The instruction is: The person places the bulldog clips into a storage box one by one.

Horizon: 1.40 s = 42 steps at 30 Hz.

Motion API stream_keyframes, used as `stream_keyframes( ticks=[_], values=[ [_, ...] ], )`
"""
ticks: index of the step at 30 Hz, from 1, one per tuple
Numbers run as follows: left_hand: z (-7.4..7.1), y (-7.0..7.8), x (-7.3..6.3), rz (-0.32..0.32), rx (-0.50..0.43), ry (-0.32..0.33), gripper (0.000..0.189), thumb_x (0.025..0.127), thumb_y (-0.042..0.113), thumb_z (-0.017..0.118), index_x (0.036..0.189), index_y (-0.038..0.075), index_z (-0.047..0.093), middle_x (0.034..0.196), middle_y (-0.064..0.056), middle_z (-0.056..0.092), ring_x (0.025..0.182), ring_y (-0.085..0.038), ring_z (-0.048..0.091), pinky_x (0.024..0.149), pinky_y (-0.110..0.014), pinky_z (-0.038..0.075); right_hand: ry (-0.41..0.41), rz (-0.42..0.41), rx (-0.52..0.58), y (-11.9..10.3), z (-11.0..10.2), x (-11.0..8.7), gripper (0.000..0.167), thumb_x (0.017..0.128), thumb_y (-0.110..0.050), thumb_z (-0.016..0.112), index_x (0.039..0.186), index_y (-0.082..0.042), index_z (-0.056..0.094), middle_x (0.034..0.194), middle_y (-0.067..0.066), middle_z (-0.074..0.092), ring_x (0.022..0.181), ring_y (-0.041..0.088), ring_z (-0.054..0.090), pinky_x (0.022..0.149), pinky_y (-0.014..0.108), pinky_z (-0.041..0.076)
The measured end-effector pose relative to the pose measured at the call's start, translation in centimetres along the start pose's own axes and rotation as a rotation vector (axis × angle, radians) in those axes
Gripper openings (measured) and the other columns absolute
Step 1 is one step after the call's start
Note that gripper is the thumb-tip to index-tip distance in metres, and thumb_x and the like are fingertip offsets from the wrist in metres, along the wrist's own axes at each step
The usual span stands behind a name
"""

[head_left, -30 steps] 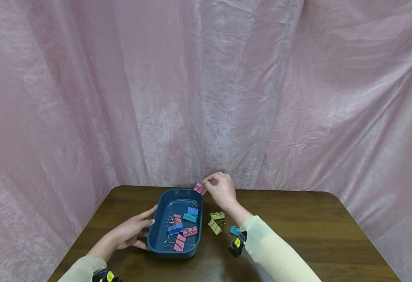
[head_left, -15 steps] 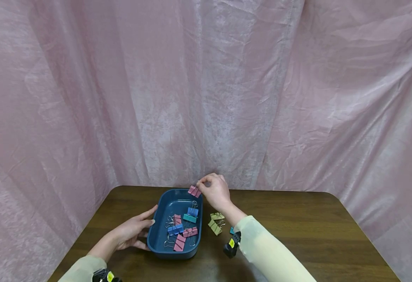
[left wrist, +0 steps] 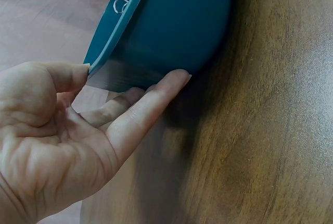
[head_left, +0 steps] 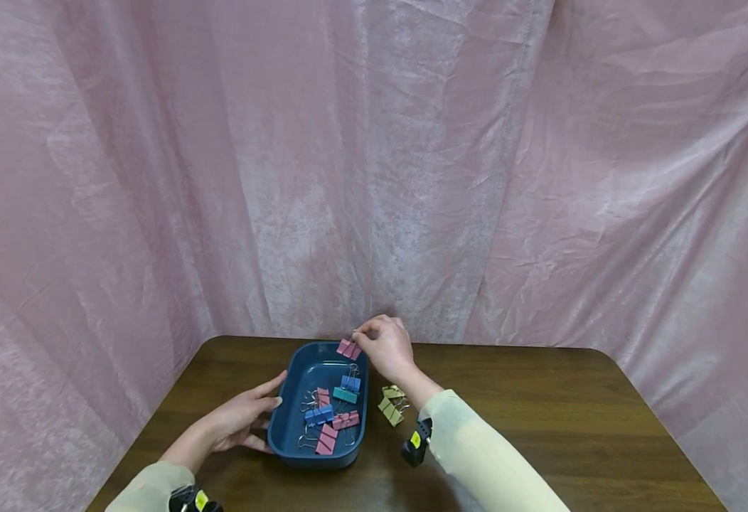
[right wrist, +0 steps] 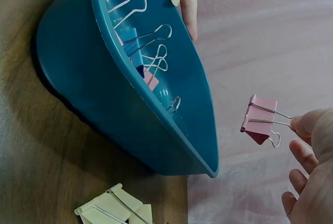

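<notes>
My right hand [head_left: 387, 350] pinches a pink binder clip [head_left: 349, 348] by its wire handle. In the head view the clip overlaps the far right corner of the dark blue plastic box [head_left: 316, 462]. The right wrist view has this pink binder clip [right wrist: 260, 117] hanging from thumb and fingertip, the other fingers loosely bent. My left hand [head_left: 239, 419] holds the box's left side, thumb at the rim and fingers against the outer wall [left wrist: 171, 31]. Inside the box lie several binder clips, among them a blue one [head_left: 319, 415], a teal one [head_left: 345, 395] and a pink one [head_left: 326, 439].
Two yellow-green binder clips [head_left: 391, 411] lie on the brown wooden table [head_left: 540, 427], right of the box. One yellow clip [right wrist: 112, 206] shows beside the box in the right wrist view. A pink curtain [head_left: 374, 178] hangs behind the table's far edge.
My right hand has moved left with the pink binder clip, from beside the box's far right corner to over it. The left hand and the box have stayed in place.
</notes>
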State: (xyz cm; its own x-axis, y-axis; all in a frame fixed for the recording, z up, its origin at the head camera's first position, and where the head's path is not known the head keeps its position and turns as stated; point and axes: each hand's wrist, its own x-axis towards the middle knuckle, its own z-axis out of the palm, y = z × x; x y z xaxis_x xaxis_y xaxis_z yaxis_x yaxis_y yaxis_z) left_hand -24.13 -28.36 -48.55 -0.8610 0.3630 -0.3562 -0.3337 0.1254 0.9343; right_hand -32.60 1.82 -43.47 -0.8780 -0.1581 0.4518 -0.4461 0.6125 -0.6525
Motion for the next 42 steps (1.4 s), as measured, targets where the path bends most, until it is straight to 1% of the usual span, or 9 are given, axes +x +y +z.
stream_keyframes(
  ticks=[7, 17, 19, 21, 25, 28, 36, 42],
  values=[
    [0.2, 0.1, -0.2, -0.002, 0.003, 0.004, 0.067, 0.110, 0.022, 0.044, 0.166, 0.020, 0.006, 0.141, -0.034, 0.050, 0.112, -0.044, 0.066, 0.077, -0.063, 0.057, -0.013, 0.002, -0.015, -0.2, 0.6, 0.0, 0.009, 0.091, -0.027, 0.078, 0.090, -0.019, 0.081, 0.102, -0.003, 0.072, 0.107, 0.025, 0.057, 0.096, 0.050, 0.043],
    [0.2, 0.1, 0.0, -0.004, -0.002, 0.007, 0.066, 0.111, 0.021, 0.043, 0.166, 0.021, 0.007, 0.143, -0.035, 0.047, 0.111, -0.043, 0.066, 0.077, -0.064, 0.057, -0.036, 0.021, -0.030, -0.5, 1.5, 0.0, 0.011, 0.093, -0.029, 0.077, 0.093, -0.019, 0.081, 0.105, -0.002, 0.071, 0.111, 0.025, 0.056, 0.096, 0.049, 0.042],
    [0.1, 0.0, 0.1, -0.003, -0.004, 0.008, 0.066, 0.111, 0.021, 0.043, 0.166, 0.021, 0.007, 0.143, -0.035, 0.047, 0.111, -0.043, 0.066, 0.077, -0.064, 0.057, -0.044, 0.018, -0.027, -0.5, 1.6, 0.0, 0.012, 0.093, -0.029, 0.076, 0.096, -0.019, 0.082, 0.107, -0.001, 0.071, 0.112, 0.026, 0.055, 0.096, 0.050, 0.042],
    [0.1, 0.0, 0.1, -0.004, -0.003, 0.010, 0.066, 0.111, 0.021, 0.043, 0.166, 0.021, 0.007, 0.143, -0.035, 0.047, 0.111, -0.043, 0.066, 0.077, -0.064, 0.056, -0.055, 0.010, -0.027, -0.5, 1.7, -0.1, 0.016, 0.094, -0.030, 0.076, 0.102, -0.018, 0.081, 0.110, -0.001, 0.071, 0.114, 0.027, 0.055, 0.096, 0.051, 0.042],
    [0.1, -0.1, 0.1, -0.003, -0.001, 0.012, 0.066, 0.111, 0.021, 0.043, 0.166, 0.021, 0.007, 0.143, -0.035, 0.047, 0.111, -0.043, 0.066, 0.077, -0.064, 0.056, -0.081, 0.005, -0.032, -0.5, 1.6, -0.2, 0.027, 0.095, -0.032, 0.074, 0.118, -0.018, 0.078, 0.117, 0.000, 0.071, 0.119, 0.029, 0.054, 0.099, 0.054, 0.041],
    [0.0, -0.1, 0.1, 0.001, 0.000, 0.011, 0.066, 0.111, 0.021, 0.042, 0.166, 0.021, 0.007, 0.144, -0.035, 0.047, 0.112, -0.044, 0.066, 0.077, -0.065, 0.056, -0.082, 0.015, -0.036, -0.3, 1.6, -0.3, 0.030, 0.095, -0.034, 0.073, 0.121, -0.020, 0.077, 0.120, -0.001, 0.070, 0.121, 0.029, 0.053, 0.101, 0.053, 0.040],
    [0.1, 0.0, -0.1, 0.009, 0.009, 0.001, 0.066, 0.111, 0.021, 0.042, 0.166, 0.021, 0.006, 0.144, -0.036, 0.046, 0.114, -0.045, 0.064, 0.077, -0.065, 0.056, -0.087, 0.034, -0.017, 0.5, 1.0, -0.3, 0.031, 0.096, -0.034, 0.072, 0.123, -0.019, 0.076, 0.120, 0.000, 0.069, 0.123, 0.030, 0.051, 0.103, 0.054, 0.038],
    [-0.1, 0.0, 0.0, 0.002, 0.001, -0.005, 0.066, 0.111, 0.022, 0.042, 0.166, 0.021, 0.005, 0.146, -0.036, 0.045, 0.115, -0.045, 0.064, 0.078, -0.065, 0.056, -0.098, 0.041, -0.006, 0.6, 0.3, -0.4, 0.031, 0.097, -0.035, 0.071, 0.123, -0.019, 0.076, 0.120, 0.001, 0.069, 0.122, 0.030, 0.051, 0.104, 0.056, 0.037]
  ],
)
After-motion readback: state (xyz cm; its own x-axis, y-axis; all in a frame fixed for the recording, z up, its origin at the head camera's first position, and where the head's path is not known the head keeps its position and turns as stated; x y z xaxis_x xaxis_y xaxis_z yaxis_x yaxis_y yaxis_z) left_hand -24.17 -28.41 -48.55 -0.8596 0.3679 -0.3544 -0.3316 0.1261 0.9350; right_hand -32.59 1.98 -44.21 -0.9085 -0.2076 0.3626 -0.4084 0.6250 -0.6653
